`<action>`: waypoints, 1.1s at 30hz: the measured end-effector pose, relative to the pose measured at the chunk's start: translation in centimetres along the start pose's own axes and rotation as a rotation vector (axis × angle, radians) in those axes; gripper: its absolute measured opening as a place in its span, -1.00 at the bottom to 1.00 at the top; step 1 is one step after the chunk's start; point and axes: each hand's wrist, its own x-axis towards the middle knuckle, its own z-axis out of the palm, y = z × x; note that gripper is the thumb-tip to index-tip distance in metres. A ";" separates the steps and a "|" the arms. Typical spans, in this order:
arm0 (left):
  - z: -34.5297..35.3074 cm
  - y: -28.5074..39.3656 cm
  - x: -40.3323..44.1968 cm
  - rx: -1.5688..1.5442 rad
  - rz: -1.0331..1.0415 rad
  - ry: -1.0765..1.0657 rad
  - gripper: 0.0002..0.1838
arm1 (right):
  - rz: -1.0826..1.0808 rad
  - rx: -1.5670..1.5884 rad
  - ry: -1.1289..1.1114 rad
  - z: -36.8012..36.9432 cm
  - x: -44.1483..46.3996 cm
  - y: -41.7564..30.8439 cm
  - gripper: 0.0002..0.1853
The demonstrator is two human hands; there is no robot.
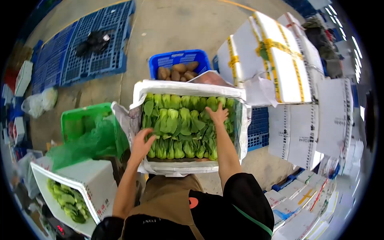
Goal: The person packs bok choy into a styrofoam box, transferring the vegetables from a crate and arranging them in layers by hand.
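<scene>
A white foam box (188, 87) lined with pale sheeting stands in front of me, filled with rows of green bok choy (185, 120). Over the left side of the rows is my left hand (142, 142), fingers apart and nothing in it. My right hand (218, 115) reaches over the right part of the upper rows, its fingers spread and empty. Whether its fingertips touch the leaves is hard to tell.
Beyond the box sits a blue crate (180, 56) of brown potatoes. Left are a green crate (90, 110) with green netting and a tilted white box (86, 180) of greens. Stacked white boxes (280, 60) rise at right. Blue pallets (116, 38) lie back left.
</scene>
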 end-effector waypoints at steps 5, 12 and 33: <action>9.5 -8.1 8.5 0.202 -0.208 -0.074 -0.32 | 0.102 -0.115 0.027 3.6 -0.7 -2.1 0.00; 16.4 -6.6 9.0 0.577 -0.537 -0.068 0.12 | 0.100 -0.066 0.036 0.0 -1.2 -3.2 -0.21; 17.1 -7.4 6.6 0.604 -0.222 0.168 -0.59 | 0.011 -0.102 0.330 1.7 -0.6 -1.7 -0.56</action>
